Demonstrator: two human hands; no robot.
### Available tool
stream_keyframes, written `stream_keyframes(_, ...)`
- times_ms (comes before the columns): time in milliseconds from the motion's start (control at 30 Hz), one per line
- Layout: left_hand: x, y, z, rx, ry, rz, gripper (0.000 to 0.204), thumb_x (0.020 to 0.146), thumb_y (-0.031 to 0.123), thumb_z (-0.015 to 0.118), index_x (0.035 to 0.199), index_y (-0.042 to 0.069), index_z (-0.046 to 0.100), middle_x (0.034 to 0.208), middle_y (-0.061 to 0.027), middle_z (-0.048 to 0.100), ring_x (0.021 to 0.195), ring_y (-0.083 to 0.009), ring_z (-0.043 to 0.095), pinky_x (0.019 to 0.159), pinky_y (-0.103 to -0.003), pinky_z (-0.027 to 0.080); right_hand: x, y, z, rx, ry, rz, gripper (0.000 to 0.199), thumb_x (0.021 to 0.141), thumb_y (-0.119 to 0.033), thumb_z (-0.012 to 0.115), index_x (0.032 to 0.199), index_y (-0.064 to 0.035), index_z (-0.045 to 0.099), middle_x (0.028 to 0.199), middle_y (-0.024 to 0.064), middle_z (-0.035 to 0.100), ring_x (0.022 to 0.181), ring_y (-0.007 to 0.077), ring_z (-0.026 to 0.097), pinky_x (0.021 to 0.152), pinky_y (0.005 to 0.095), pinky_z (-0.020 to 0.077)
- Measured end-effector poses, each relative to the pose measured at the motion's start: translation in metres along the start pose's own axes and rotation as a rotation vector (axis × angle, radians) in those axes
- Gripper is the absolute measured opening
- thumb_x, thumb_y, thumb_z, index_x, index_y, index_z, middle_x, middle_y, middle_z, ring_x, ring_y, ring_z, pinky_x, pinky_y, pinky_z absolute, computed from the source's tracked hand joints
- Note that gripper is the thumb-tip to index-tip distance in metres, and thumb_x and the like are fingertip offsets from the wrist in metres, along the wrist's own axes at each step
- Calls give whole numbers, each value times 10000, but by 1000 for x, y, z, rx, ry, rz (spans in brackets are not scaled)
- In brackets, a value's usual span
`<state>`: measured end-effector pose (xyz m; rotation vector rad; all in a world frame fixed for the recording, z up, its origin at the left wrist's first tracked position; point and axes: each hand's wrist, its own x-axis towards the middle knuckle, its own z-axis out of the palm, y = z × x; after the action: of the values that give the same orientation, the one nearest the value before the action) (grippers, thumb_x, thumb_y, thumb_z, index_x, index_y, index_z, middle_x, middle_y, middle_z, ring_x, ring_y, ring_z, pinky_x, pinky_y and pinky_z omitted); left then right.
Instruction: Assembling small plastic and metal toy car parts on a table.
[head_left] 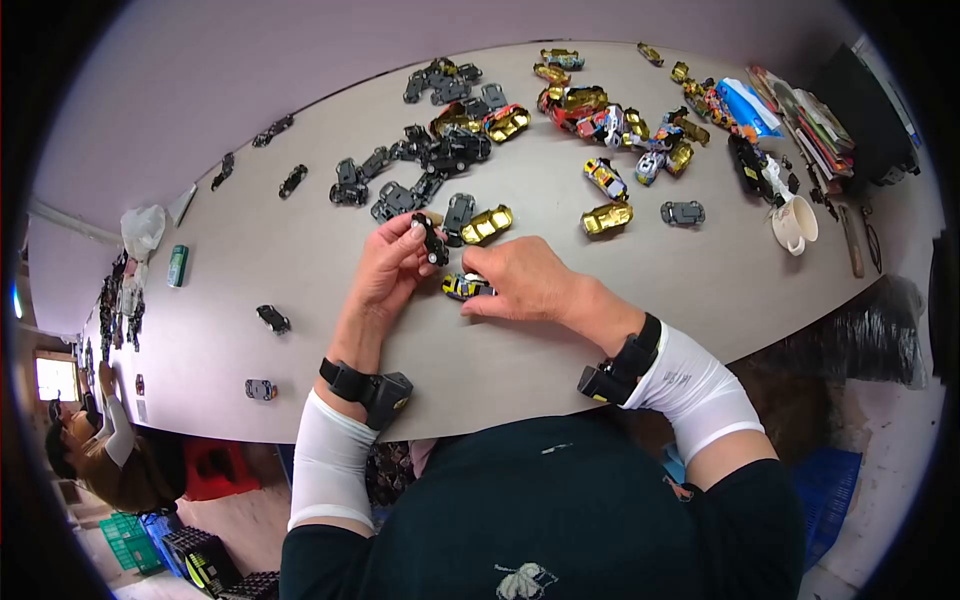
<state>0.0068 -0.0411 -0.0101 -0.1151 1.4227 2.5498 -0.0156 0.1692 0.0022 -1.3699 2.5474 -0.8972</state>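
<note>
Left hand (392, 268) pinched a black chassis (433, 240); right hand (525, 283), fingers closed, pressed a yellow car (462, 287). Approx. a dozen cars (605, 125) looked assembled; many chassis (440, 150) and gold shells (487, 224) were left.

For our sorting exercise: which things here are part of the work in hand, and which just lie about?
In hand:
left hand holding black chassis
right hand on yellow toy car

Lying about:
white cup
green can
gold car shell
stacked booklets

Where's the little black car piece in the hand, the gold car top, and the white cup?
black chassis (433, 240), head view, on its underside between the wheels.
gold car shell (487, 224), head view, on its roof.
white cup (795, 226), head view, on its side wall.
</note>
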Motion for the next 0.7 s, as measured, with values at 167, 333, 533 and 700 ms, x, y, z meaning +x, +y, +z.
stream_keyframes(167,-1,1,0,39,-63,18,208,856,152,597,1013,19,563,840,-49,621,646,-62,515,532,-202,422,2,2,-3,17,-9,-18,383,684,-416,685,811,-72,574,671,124,601,668,326,600,580,427,453)
stream_keyframes(333,7,-5,-10,43,-129,34,227,867,155,587,1050,26,556,841,-75,621,646,-59,507,531,-214,418,4,15,2,174,30,-3,219,780,-251,622,849,-46,589,651,95,578,613,206,569,572,324,440)
stream_keyframes(533,10,-3,-15,84,-155,63,127,854,124,599,878,2,572,692,-18,534,599,-79,492,532,-219,422,-8,13,-5,478,164,147,203,869,-169,475,847,-27,618,626,-17,521,586,55,448,548,223,387)
stream_keyframes(700,20,-4,-15,76,-258,40,143,858,111,597,933,-8,571,788,-34,570,685,-99,531,580,-233,447,-47,-21,-64,441,316,151,113,815,-134,564,842,-51,635,665,9,546,575,72,479,543,209,395)
